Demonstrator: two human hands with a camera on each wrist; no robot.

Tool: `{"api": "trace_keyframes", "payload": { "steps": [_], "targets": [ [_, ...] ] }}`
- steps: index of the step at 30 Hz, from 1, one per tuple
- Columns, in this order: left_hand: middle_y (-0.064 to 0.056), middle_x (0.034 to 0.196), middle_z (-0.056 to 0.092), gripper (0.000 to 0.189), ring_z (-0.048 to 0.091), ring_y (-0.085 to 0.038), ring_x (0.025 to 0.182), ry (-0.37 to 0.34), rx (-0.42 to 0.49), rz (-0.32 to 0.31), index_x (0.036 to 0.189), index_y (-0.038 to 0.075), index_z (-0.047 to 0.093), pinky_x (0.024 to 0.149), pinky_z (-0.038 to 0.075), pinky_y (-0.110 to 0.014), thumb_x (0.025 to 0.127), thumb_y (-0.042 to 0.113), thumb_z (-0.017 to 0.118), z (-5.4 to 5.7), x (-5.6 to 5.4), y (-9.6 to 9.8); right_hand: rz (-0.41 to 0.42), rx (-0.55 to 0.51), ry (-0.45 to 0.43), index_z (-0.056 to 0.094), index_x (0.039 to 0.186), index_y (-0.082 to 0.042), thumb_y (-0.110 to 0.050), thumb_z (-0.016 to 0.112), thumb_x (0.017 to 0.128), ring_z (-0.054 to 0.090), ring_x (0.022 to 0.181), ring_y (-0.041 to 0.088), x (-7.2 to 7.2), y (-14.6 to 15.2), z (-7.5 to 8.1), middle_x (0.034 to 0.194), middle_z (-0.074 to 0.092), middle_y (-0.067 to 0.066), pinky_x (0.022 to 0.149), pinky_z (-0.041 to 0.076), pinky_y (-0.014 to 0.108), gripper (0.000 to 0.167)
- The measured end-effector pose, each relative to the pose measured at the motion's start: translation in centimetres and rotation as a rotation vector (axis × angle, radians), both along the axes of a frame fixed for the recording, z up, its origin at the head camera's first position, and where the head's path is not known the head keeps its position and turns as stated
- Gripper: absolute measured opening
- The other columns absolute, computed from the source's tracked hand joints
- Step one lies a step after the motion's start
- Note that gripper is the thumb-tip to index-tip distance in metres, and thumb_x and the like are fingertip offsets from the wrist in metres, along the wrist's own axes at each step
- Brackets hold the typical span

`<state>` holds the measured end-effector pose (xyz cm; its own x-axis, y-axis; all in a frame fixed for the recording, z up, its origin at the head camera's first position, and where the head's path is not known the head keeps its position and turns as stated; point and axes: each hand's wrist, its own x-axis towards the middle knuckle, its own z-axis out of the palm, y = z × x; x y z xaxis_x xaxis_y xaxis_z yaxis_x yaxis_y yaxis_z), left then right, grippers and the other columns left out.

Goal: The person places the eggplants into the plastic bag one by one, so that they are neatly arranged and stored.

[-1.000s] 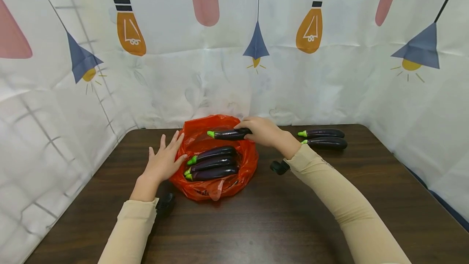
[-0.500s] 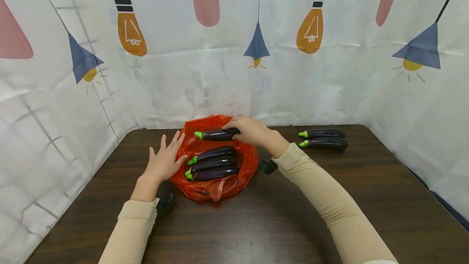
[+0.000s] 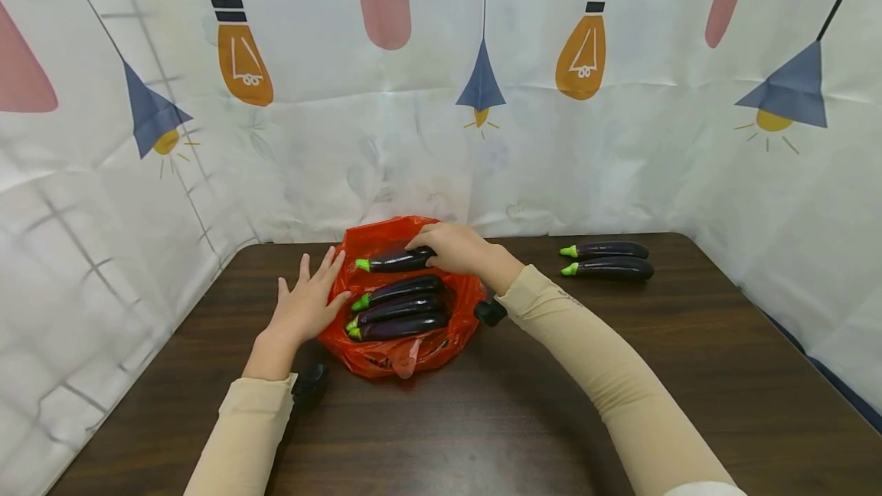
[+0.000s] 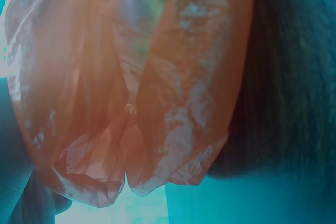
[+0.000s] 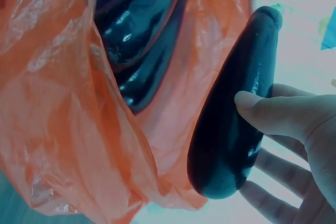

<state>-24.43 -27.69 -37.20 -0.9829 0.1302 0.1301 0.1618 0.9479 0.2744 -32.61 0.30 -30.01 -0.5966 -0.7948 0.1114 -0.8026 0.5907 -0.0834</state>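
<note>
My right hand (image 3: 458, 249) grips a dark eggplant (image 3: 393, 261) by its thick end, its green stem pointing left, over the back of an open red plastic bag (image 3: 468, 312). In the right wrist view the thumb lies across the eggplant (image 5: 231, 108) with fingers behind it. Three more eggplants (image 3: 401, 308) lie side by side inside the bag, stems to the left. My left hand (image 3: 306, 301) is spread at the bag's left rim, fingers straight. The left wrist view is filled mostly by the bag's crumpled side (image 4: 184, 87).
Two eggplants (image 3: 609, 260) lie together at the back right of the dark wooden table (image 3: 551, 404). A white curtain (image 3: 310, 151) printed with lamps hangs behind the table and along its sides. Each wrist carries a small black camera (image 3: 490, 312).
My right hand has carried the eggplant leftward and slightly lower, from the bag's back right side to over its opening. The left hand has stayed at the rim.
</note>
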Motion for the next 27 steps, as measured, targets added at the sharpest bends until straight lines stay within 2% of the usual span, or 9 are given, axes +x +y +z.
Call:
{"api": "trace_keyframes", "payload": {
  "steps": [6, 11, 16, 27],
  "targets": [
    [-0.014, 0.171, 0.007, 0.078, -0.005, -0.051, 0.152, 0.002, 0.002, 0.000, 0.166, 0.011, 0.017, 0.106, -0.004, -0.083, 0.104, 0.032, 0.059, 0.0, 0.0, 0.0, -0.011, 0.033, 0.024, 0.068, 0.137, -0.019, -0.012, 0.073, 0.097, 0.061, 0.122, 0.022, -0.4, -0.7, -0.6, 0.133, 0.066, 0.004, 0.092, 0.056, 0.037, 0.041],
    [-0.014, 0.171, 0.006, 0.078, -0.005, -0.051, 0.152, 0.002, -0.001, 0.000, 0.166, 0.011, 0.017, 0.106, -0.004, -0.083, 0.104, 0.031, 0.059, -0.1, 0.0, -0.1, -0.013, 0.054, 0.064, 0.069, 0.135, -0.017, -0.010, 0.073, 0.097, 0.063, 0.119, 0.025, -0.7, -1.1, -1.6, 0.131, 0.066, 0.006, 0.092, 0.056, 0.036, 0.040],
    [-0.013, 0.172, 0.005, 0.078, -0.005, -0.050, 0.152, 0.003, -0.007, -0.003, 0.166, 0.011, 0.016, 0.106, -0.004, -0.083, 0.104, 0.031, 0.059, -0.1, 0.0, -0.1, -0.017, 0.035, 0.094, 0.071, 0.133, -0.016, -0.007, 0.073, 0.095, 0.064, 0.117, 0.027, -0.7, -1.4, -2.6, 0.130, 0.067, 0.007, 0.091, 0.057, 0.038, 0.039],
    [-0.013, 0.172, 0.005, 0.079, -0.006, -0.050, 0.152, 0.006, -0.004, -0.001, 0.166, 0.012, 0.014, 0.105, -0.005, -0.083, 0.104, 0.031, 0.060, -0.1, 0.1, -0.1, -0.018, 0.023, 0.074, 0.069, 0.135, -0.015, -0.006, 0.071, 0.097, 0.062, 0.121, 0.025, -0.9, -2.4, -2.9, 0.132, 0.066, 0.006, 0.099, 0.052, 0.035, 0.040]
  ]
}}
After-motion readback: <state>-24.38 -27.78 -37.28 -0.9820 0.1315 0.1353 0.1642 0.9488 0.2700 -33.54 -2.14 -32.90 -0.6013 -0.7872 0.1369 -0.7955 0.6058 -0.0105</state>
